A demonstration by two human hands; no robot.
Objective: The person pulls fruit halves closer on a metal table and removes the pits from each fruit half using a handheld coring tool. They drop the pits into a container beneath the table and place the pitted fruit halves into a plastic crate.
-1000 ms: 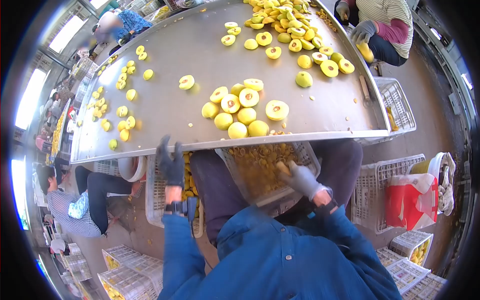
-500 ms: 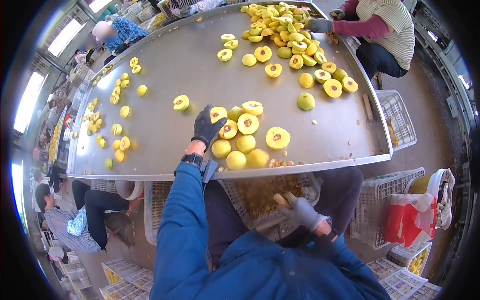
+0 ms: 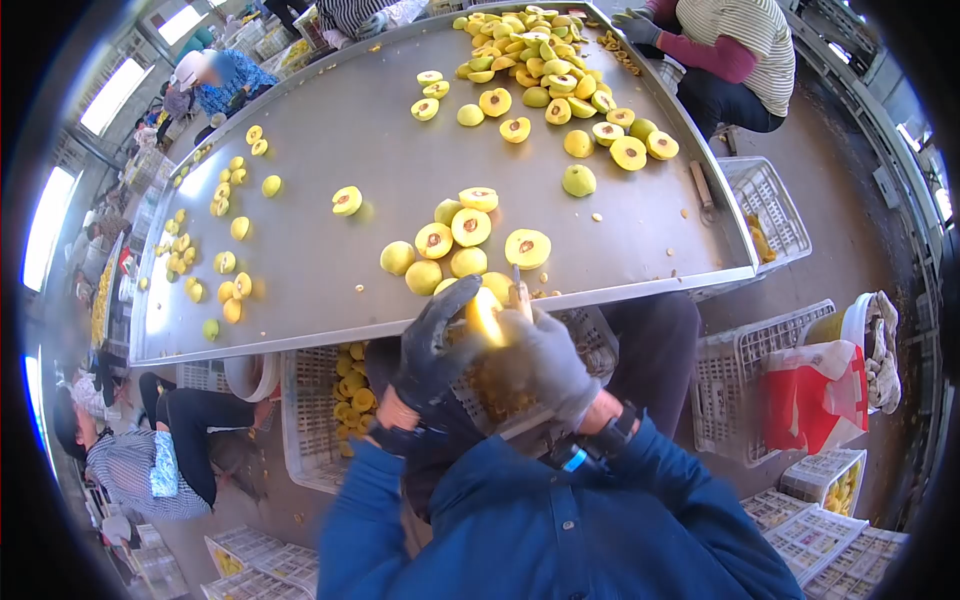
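My left hand (image 3: 432, 345), in a black glove, is curled round a yellow fruit half (image 3: 485, 316) just below the table's front edge. My right hand (image 3: 552, 362), in a grey glove, grips a small tool with a wooden handle (image 3: 521, 300), its tip pointing up beside the fruit. Both hands are close together and somewhat blurred. A group of fruit halves (image 3: 470, 227) lies on the metal table (image 3: 330, 270) just beyond them, some with the cut face up. Under my hands, a crate (image 3: 597, 345) between my knees is partly hidden.
A large fruit pile (image 3: 540, 50) lies at the table's far end. Another tool (image 3: 702, 190) rests near the right edge. A co-worker (image 3: 740, 50) sits at the right, another person (image 3: 140, 460) at the left. Crates (image 3: 765, 210) and a red bag (image 3: 815, 395) stand at the right.
My left hand has come back from the fruit group with a half in it. My right hand has risen with the tool to meet it. The right co-worker's hand has drawn back from the pile.
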